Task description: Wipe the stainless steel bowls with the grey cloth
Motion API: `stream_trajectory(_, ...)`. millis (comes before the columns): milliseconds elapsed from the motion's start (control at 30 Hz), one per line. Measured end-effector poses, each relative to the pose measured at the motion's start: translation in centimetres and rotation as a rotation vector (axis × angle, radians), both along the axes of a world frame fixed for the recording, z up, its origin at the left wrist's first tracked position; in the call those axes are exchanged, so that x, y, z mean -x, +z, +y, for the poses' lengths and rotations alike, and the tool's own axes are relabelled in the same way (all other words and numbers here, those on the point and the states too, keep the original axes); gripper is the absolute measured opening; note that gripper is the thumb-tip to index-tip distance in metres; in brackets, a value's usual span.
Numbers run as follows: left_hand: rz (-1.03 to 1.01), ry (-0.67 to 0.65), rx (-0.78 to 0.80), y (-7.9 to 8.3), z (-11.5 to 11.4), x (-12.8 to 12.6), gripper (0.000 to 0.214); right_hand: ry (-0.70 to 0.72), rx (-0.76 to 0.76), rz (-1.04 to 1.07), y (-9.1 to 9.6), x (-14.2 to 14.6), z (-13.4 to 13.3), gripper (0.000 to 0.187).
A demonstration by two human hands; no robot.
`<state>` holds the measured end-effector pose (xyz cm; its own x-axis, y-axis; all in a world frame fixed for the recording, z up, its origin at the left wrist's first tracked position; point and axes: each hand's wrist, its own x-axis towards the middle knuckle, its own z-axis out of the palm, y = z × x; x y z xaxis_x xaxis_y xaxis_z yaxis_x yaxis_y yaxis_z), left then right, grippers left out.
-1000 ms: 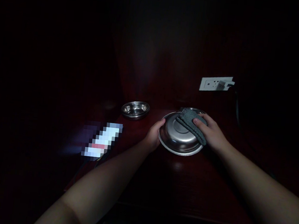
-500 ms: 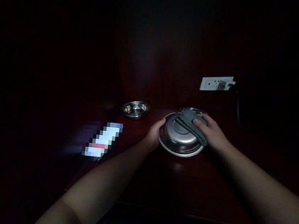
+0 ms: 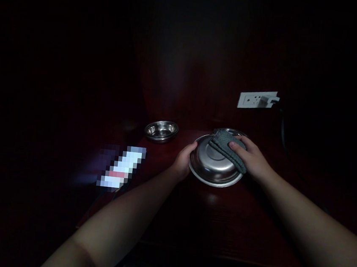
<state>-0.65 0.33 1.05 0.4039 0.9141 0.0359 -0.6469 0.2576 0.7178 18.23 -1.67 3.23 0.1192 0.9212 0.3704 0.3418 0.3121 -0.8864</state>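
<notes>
A shiny steel bowl (image 3: 215,167) is held up over the dark red table, its underside turned toward me. My left hand (image 3: 183,161) grips its left rim, thumb on the near face and the other fingers hidden behind. A folded grey-green cloth (image 3: 228,149) lies against the upper right of the bowl's underside. My right hand (image 3: 252,158) is closed on that cloth and presses it to the metal. Behind the cloth, the rim of another steel dish (image 3: 229,131) shows in part; the rest of it is hidden.
Several stacked steel bowls (image 3: 161,131) stand at the back left of the table (image 3: 207,225). A lit, pixelated screen (image 3: 123,168) lies to the left, near my forearm. On the back wall is a white socket (image 3: 249,99) with a plug and a dark cable (image 3: 282,129).
Hardly anything differs. The view has shifted very slightly, and both hands keep their grip on the bowl and cloth.
</notes>
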Motion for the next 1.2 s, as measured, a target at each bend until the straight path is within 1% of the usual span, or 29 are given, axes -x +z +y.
stream_trajectory(233, 0.020, 0.007, -0.007, -0.3, 0.2, 0.0, 0.029, 0.017, 0.012, 0.025, 0.0, 0.0, 0.0, 0.037)
stream_trajectory(500, 0.007, -0.003, -0.033, -0.1, 0.1, 0.0, 0.030, 0.010, 0.004, -0.007, 0.1, 0.0, -0.1, 0.036)
stream_trajectory(700, 0.033, 0.018, 0.021, -0.3, 0.1, 0.0, 0.029, 0.001, -0.002, 0.000, 0.0, 0.0, 0.0, 0.037)
stream_trajectory(767, 0.017, 0.012, 0.035, -0.1, 0.0, 0.0, 0.030, -0.010, -0.005, 0.023, -0.2, 0.0, 0.1, 0.037)
stream_trajectory(900, -0.094, -0.048, 0.038, 0.5, -0.1, 0.1, 0.038, -0.063, 0.013, 0.128, -0.3, 0.0, 0.2, 0.037)
stream_trajectory(1000, -0.125, -0.022, 0.043, 0.6, -0.1, 0.3, 0.042, -0.120, -0.002, 0.173, -0.4, -0.1, 0.2, 0.038)
stream_trajectory(1067, -0.072, -0.029, 0.037, 0.4, -0.3, 0.5, 0.041, -0.162, -0.014, 0.173, -0.4, -0.2, 0.2, 0.040)
stream_trajectory(1133, 0.030, -0.060, 0.008, 0.0, -0.5, 0.5, 0.038, -0.185, -0.012, 0.178, -0.4, -0.3, 0.3, 0.042)
stream_trajectory(1200, 0.128, -0.044, -0.045, -0.4, -0.7, 0.5, 0.043, -0.175, 0.008, 0.201, -0.5, -0.4, 0.4, 0.043)
